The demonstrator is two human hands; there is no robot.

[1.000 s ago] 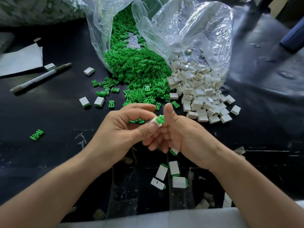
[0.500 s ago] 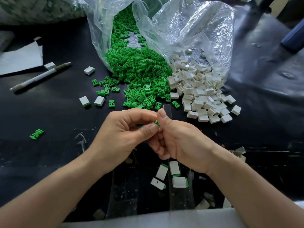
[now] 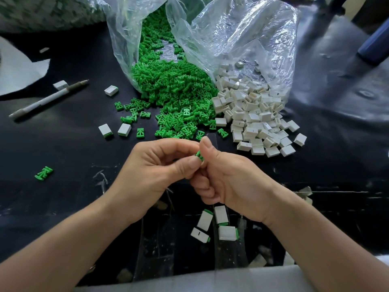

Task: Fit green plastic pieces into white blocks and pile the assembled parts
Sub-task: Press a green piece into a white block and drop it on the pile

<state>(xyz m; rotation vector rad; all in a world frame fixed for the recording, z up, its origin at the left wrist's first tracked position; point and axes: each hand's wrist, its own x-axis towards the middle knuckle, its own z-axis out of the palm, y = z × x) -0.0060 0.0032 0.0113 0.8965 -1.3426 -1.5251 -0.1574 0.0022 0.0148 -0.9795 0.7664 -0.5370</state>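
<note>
Head view. Just on the person's side of the spilled heap of green plastic pieces (image 3: 174, 98): left hand (image 3: 151, 171) pinches 1 small green plastic piece (image 3: 199, 155), thumb and forefinger; right hand (image 3: 229, 182) pinches it too. Probably light, stiff, slick; hold by flat faces.
</note>
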